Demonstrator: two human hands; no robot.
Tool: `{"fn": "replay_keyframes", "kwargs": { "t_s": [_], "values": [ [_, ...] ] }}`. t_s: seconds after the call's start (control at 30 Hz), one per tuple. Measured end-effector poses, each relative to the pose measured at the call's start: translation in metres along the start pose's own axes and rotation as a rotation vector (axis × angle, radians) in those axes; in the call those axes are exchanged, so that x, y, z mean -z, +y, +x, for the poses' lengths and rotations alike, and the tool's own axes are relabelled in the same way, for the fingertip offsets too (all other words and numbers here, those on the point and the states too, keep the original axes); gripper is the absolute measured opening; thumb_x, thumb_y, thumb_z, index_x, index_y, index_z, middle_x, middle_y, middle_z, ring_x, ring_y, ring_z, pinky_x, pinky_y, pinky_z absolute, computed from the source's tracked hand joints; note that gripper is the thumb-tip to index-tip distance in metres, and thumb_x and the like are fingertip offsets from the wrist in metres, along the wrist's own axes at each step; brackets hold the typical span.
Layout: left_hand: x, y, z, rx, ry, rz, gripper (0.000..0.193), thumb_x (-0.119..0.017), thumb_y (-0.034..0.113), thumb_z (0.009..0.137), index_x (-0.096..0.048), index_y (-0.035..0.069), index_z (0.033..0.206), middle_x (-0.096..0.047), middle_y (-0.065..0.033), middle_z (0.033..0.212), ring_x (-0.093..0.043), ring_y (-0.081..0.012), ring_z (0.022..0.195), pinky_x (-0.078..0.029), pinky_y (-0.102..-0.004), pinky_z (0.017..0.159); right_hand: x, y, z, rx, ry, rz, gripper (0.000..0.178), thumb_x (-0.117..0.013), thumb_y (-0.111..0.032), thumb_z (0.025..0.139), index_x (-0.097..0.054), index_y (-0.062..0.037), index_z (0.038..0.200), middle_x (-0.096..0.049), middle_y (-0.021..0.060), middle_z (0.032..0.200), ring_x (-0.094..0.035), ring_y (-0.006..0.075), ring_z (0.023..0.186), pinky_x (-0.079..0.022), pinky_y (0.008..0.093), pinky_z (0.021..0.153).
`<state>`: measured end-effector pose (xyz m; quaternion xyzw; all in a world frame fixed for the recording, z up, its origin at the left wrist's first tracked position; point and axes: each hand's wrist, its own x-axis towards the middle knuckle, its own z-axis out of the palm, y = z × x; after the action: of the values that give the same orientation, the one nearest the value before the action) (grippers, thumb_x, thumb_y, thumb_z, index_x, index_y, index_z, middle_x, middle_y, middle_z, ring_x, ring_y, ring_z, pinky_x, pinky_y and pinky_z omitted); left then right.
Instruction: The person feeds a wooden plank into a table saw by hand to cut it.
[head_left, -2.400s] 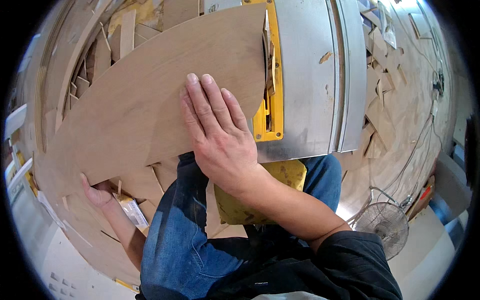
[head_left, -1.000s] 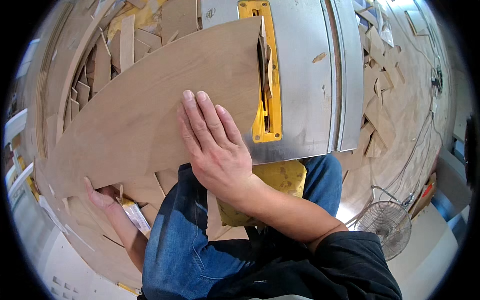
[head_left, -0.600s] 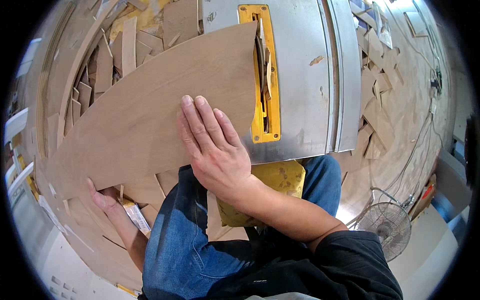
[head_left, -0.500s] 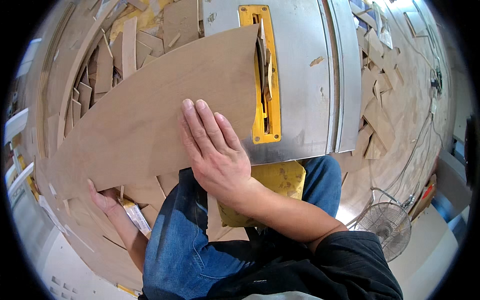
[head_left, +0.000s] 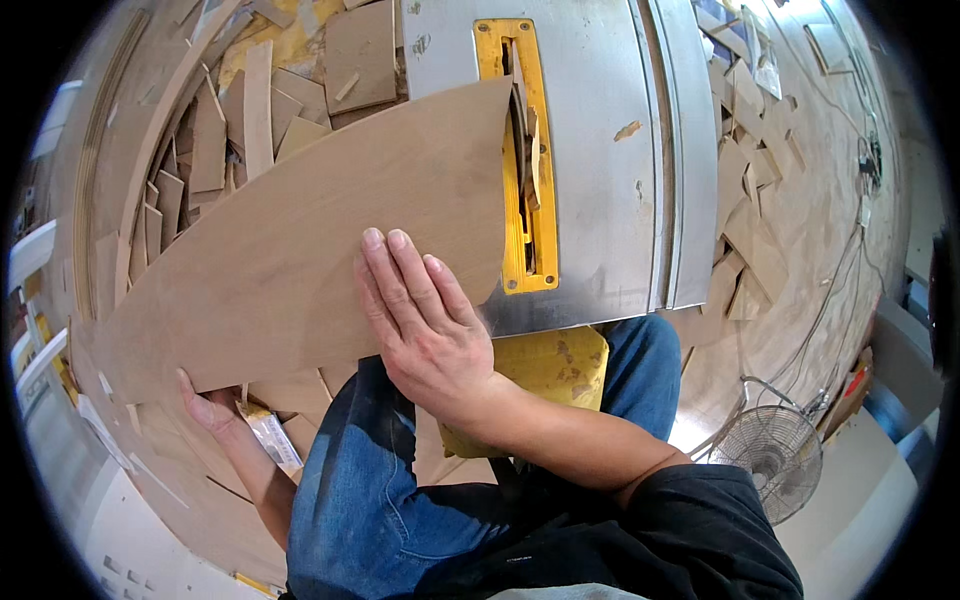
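Note:
A large brown sheet of thin wood board point(head_left: 270, 260) with a curved far edge lies partly on the grey metal saw table point(head_left: 600, 170). My right hand point(head_left: 430, 330) rests flat on the board, fingers stretched out and close together. At the board's near left corner my left hand point(head_left: 208, 402) grips the edge, its thumb showing and its other fingers partly hidden underneath. The board's right edge runs beside the slot of a yellow insert plate point(head_left: 543, 200). A dark saw blade point(head_left: 519, 125) shows in that slot, with a thin wood offcut point(head_left: 533, 160) next to it.
Wood scraps point(head_left: 208, 140) are heaped beyond the board on the left, and more offcuts point(head_left: 745, 230) lie right of the table. A yellow stool point(head_left: 560, 375) is between my knees. A wire-guarded fan point(head_left: 768, 460) and cables point(head_left: 850, 260) are on the right.
The board has slid slightly back toward me, its far right corner now lower along the slot. My right hand has moved back with it, and my left hand keeps its grip.

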<state>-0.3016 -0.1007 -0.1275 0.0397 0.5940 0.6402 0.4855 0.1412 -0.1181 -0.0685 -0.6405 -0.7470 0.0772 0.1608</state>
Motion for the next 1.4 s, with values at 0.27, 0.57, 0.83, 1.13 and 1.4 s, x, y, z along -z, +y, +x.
{"fn": "replay_keyframes", "kwargs": {
  "t_s": [0.27,0.57,0.83,1.13,1.4],
  "values": [
    [-0.002,-0.002,0.005,-0.063,-0.045,0.019,0.061,-0.069,0.031,0.098,-0.048,-0.002,0.145,-0.056,-0.016,0.146,-0.053,-0.0345,0.133,-0.045,-0.0521,0.113,0.002,-0.001,0.004,-0.011,-0.03,-0.011,0.057,-0.05,-0.015,0.093,-0.052,-0.0004,0.148,-0.04,0.0163,0.163,-0.033,0.0303,0.154,-0.017,0.0442,0.128],
    [-0.008,-0.004,0.024,-0.145,-0.159,-0.03,0.057,-0.067,0.02,0.099,-0.047,-0.001,0.148,-0.057,-0.0146,0.145,-0.054,-0.0327,0.132,-0.045,-0.051,0.113,0.005,0.013,0.022,0.013,-0.036,-0.072,0.061,-0.051,-0.014,0.092,-0.047,0.0044,0.15,-0.034,0.0204,0.164,-0.027,0.0343,0.156,-0.015,0.0466,0.129],
    [-0.016,0.006,0.028,-0.133,-0.077,-0.078,0.055,-0.071,0.017,0.097,-0.05,-0.003,0.143,-0.057,-0.0155,0.144,-0.055,-0.0319,0.131,-0.047,-0.0508,0.112,0.0,0.014,0.04,0.023,-0.038,0.027,0.064,-0.05,-0.007,0.092,-0.04,0.0054,0.154,-0.03,0.0208,0.166,-0.024,0.0351,0.157,-0.015,0.0464,0.129],
    [-0.052,0.051,0.013,-0.304,-0.07,-0.022,0.061,-0.066,0.031,0.101,-0.046,-0.002,0.148,-0.054,-0.017,0.147,-0.052,-0.034,0.133,-0.044,-0.0522,0.112,0.099,0.028,0.04,0.185,0.057,0.447,0.053,-0.067,-0.008,0.084,-0.06,0.0036,0.135,-0.056,0.0217,0.145,-0.055,0.0337,0.135,-0.045,0.044,0.112],
    [-0.07,0.13,-0.013,-0.446,-0.453,-0.238,0.064,-0.064,0.027,0.101,-0.04,0.0,0.153,-0.051,-0.0157,0.15,-0.048,-0.0345,0.139,-0.038,-0.0556,0.118,0.285,0.161,0.043,0.105,0.625,0.139,0.025,-0.064,-0.008,0.098,-0.068,0.0048,0.12,-0.074,0.0186,0.115,-0.07,0.0299,0.113,-0.056,0.0388,0.099]
  ]
}}
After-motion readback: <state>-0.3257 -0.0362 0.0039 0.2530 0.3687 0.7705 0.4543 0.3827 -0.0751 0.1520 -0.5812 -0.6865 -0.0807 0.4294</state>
